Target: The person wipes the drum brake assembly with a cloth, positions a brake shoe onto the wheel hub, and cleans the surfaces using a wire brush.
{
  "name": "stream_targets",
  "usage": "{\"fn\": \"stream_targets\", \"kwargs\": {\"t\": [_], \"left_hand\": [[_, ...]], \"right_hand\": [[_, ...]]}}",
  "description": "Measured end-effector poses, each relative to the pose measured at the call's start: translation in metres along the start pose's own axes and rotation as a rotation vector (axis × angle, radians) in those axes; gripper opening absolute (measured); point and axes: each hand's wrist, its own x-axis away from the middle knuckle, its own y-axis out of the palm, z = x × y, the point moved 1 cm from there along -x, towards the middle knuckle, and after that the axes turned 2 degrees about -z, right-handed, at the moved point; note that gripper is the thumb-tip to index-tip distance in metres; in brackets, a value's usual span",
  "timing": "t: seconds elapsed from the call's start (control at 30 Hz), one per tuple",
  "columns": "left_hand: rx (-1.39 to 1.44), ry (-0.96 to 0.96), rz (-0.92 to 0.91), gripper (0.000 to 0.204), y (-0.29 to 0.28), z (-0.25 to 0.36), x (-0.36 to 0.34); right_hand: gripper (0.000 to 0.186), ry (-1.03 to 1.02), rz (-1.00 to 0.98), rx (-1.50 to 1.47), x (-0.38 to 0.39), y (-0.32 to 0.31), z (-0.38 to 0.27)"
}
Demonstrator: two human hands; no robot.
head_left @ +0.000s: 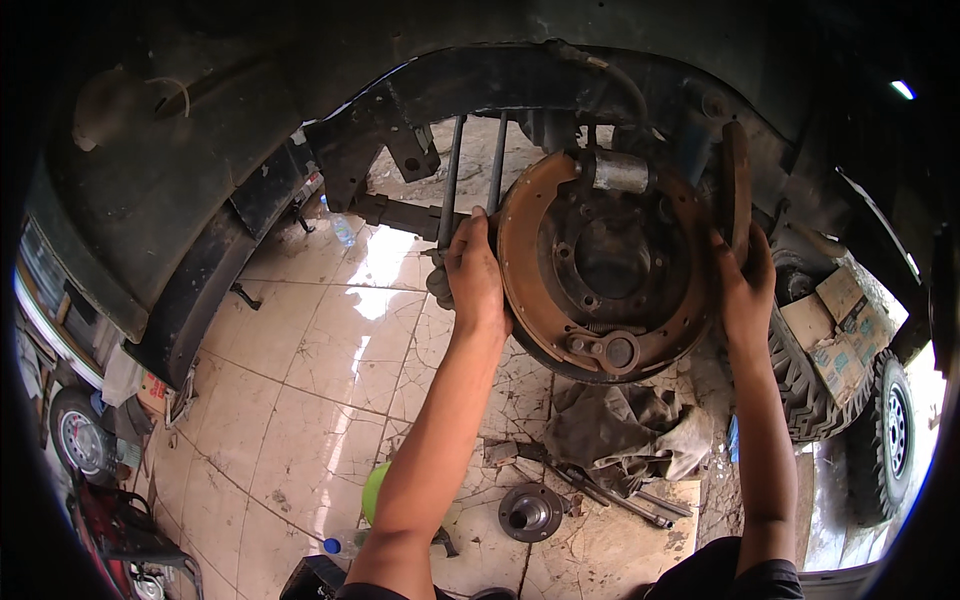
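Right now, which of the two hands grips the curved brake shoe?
The right hand, at the brake plate's right edge, grips the brake shoe; the left hand holds the left rim.

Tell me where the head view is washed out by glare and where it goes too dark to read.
Head view: glare bleaches the floor tiles left of the left hand; the wheel arch overhead is deep shadow; the rusty brake backing plate between left hand and right hand is evenly lit; fisheye bends edges and blacks the rim.

Rusty, matt metal brake backing plate (600, 265), glossy cracked floor tiles (340, 350), grimy crumpled cloth rag (625, 425), worn cardboard box (840, 330).
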Motion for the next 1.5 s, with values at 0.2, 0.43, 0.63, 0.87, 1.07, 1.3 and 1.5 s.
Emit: {"fn": "stream_targets", "kwargs": {"t": [0.2, 0.43, 0.63, 0.87, 1.07, 1.3, 1.5], "left_hand": [[-0.038, -0.045, 0.006, 0.029, 0.003, 0.002, 0.002], [-0.523, 0.359, -0.096, 0.041, -0.006, 0.0, -0.01], [-1.726, 0.901, -0.096, 0.045, 0.018, 0.02, 0.014], [-2.014, 0.822, -0.115, 0.052, 0.013, 0.014, 0.047], [-2.336, 0.428, -0.345, 0.047, 0.044, 0.013, 0.111], [-1.247, 0.335, -0.668, 0.031, 0.059, 0.052, 0.088], [-1.162, 0.525, -0.096, 0.046, 0.003, 0.041, 0.027]], "right_hand": [[0.05, -0.035, 0.017, 0.062, 0.003, -0.004, 0.002], [0.055, -0.119, 0.054, 0.013, -0.007, -0.01, 0.028], [0.055, -0.052, 0.001, -0.175, -0.004, -0.005, 0.028], [0.055, -0.176, -0.01, 0.067, 0.016, -0.017, 0.023], [0.056, -0.182, 0.036, 0.105, 0.03, -0.052, 0.026], [0.057, -0.146, 0.066, 0.199, 0.032, -0.079, 0.007], [0.054, -0.309, -0.421, 0.515, 0.04, -0.085, -0.007]]}}
